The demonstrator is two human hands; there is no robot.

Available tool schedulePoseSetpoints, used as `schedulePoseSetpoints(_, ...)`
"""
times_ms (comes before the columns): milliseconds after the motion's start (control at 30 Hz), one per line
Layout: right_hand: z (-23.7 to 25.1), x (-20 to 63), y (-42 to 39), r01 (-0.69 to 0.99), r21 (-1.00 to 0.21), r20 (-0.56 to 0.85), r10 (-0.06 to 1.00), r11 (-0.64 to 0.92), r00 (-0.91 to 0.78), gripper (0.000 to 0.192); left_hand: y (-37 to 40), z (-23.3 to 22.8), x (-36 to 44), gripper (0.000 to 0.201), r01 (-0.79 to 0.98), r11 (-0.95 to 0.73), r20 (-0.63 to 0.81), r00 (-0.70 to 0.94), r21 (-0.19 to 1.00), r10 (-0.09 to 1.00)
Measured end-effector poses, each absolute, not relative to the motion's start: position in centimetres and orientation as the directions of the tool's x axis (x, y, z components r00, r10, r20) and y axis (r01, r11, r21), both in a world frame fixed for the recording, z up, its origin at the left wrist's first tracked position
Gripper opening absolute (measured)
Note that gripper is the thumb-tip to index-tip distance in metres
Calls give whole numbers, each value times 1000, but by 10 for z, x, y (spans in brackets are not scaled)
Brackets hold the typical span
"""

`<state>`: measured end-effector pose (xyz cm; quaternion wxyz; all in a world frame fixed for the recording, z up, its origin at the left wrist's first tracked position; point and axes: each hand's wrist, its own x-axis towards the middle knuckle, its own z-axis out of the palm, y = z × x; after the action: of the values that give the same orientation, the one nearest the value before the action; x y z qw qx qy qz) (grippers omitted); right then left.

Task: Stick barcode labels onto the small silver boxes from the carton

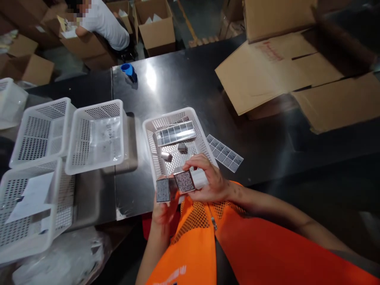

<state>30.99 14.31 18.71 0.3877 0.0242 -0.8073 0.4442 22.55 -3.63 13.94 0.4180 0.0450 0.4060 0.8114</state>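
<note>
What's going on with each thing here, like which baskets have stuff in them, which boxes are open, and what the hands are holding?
Left hand: holds a small speckled block.
Right hand: grips another block.
Middle basket: holds a label strip and small pieces.
Label sheet: flat on the table.
Nearest left basket: has paper inside.
Cardboard box: open.
Blue cup: on its side.

1. The left hand (164, 208) sits low in the centre of the frame, forearm rising from the bottom edge, fingers curled upward in a grip.
2. The right hand (208, 180) is just right of it, bare forearm running in from the lower right, fingers bent and pinching.
</note>
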Motion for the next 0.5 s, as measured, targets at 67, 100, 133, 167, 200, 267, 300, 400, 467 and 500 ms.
schedulePoseSetpoints(67,189,311,142,-366,-704,637,312,609,-705,83,-35,141,226,67,-634,-308,-282,-656,709,700)
schedulePoseSetpoints(100,191,311,142,-354,-705,630,314,614,-710,84,-35,142,226,67,-628,-303,-286,-661,717,693)
schedulePoseSetpoints(133,192,311,142,-346,-704,626,313,620,-714,84,-36,142,226,68,-619,-304,-284,-669,724,687)
schedulePoseSetpoints(167,192,312,142,-341,-700,626,310,627,-715,82,-36,142,226,68,-612,-309,-276,-674,728,685)
schedulePoseSetpoints(200,193,313,143,-340,-692,630,303,636,-715,80,-37,143,226,68,-609,-315,-264,-673,728,691)
schedulePoseSetpoints(267,194,315,145,-331,-678,628,282,656,-726,73,-40,145,225,65,-605,-343,-225,-670,719,708)
schedulePoseSetpoints(300,195,316,146,-319,-676,618,277,664,-736,70,-42,146,224,64,-608,-348,-215,-663,714,718)
schedulePoseSetpoints(400,194,320,151,-274,-698,584,303,662,-753,63,-46,152,222,62,-608,-317,-197,-628,728,753)
schedulePoseSetpoints(467,193,323,154,-262,-723,569,337,639,-750,60,-47,157,222,65,-574,-309,-172,-634,759,754)
schedulePoseSetpoints(500,193,324,155,-260,-734,564,350,627,-748,59,-47,159,223,67,-543,-320,-153,-655,776,740)
